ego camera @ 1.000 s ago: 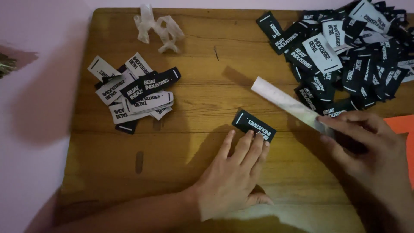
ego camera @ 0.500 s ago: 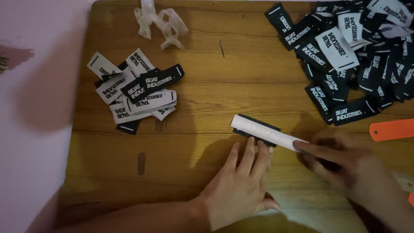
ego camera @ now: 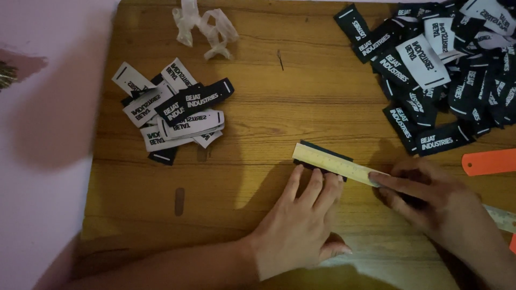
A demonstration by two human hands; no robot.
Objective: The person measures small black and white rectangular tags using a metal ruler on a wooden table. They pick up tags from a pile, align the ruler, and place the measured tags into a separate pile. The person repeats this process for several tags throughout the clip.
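1. My left hand (ego camera: 301, 225) is flat and spread, fingertips (ego camera: 317, 180) pressing down at the near edge of a single black label (ego camera: 322, 151) that lies on the desk (ego camera: 258, 215) near its middle, just in front of me.
2. My right hand (ego camera: 430, 201) presses a pale ruler (ego camera: 336, 161) down, index finger stretched along it; neither hand grips anything, both just pin things flat.
3. The ruler lies slanted across the label, covering most of it, so only a dark strip shows at its far edge and left end.
4. To do this well, I judge the ruler's edge should line up squarely with the label's long side before I press, otherwise the crease or mark runs crooked.
5. I should hold my left fingertips close to the ruler so the label cannot slide.
6. The small label pile (ego camera: 172, 110) sits well apart to the left, the big heap (ego camera: 441, 70) at the far right, an orange tool (ego camera: 488, 161) just beyond my right hand.
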